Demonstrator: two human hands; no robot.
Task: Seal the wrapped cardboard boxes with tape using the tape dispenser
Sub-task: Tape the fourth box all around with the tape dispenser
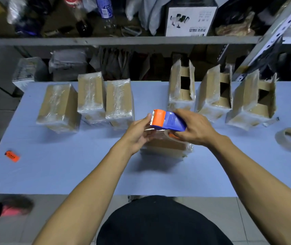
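A blue and orange tape dispenser (167, 121) hovers over a wrapped cardboard box (166, 147) at the table's middle. My right hand (194, 128) grips the dispenser's blue body from the right. My left hand (139, 131) pinches at the orange cutter end, fingers curled by the tape edge. Most of the box is hidden under both hands. Three closed wrapped boxes (91, 98) stand at the back left. Three wrapped boxes with open flaps (213, 92) stand at the back right.
The blue table (70, 165) carries a spent tape core (290, 140) at the right and a small orange cutter (12, 156) at the left. Grey shelving (123, 40) with bottles and a carton runs behind the table.
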